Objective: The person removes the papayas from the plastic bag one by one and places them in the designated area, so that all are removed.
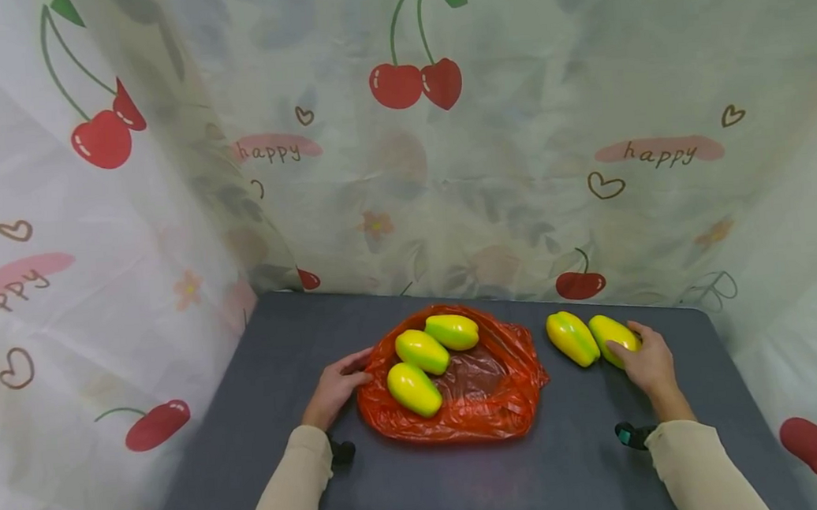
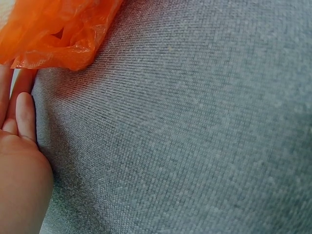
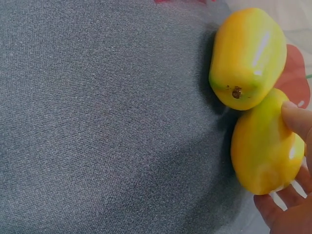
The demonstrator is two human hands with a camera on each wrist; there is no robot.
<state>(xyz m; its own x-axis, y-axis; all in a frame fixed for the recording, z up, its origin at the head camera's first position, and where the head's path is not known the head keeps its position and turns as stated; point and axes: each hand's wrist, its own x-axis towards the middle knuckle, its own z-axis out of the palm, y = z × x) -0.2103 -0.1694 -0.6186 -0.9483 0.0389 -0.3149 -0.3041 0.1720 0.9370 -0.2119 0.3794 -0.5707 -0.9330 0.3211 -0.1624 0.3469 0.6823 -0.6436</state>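
R hand curls thumb + fingers round far-right fruit, on table by 1 other fruit. L hand touches edge of red bag – can't tell if pinching. 3 bagged fruits there. Prob. grasp step – next needs secure lift.

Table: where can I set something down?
Free: table in front of the red bag, between the sleeves; left of the left hand. Crowded: the bag's left and back, holding three fruits, and back right, where the right hand grips one of two more.

Bag partly outside left wrist view
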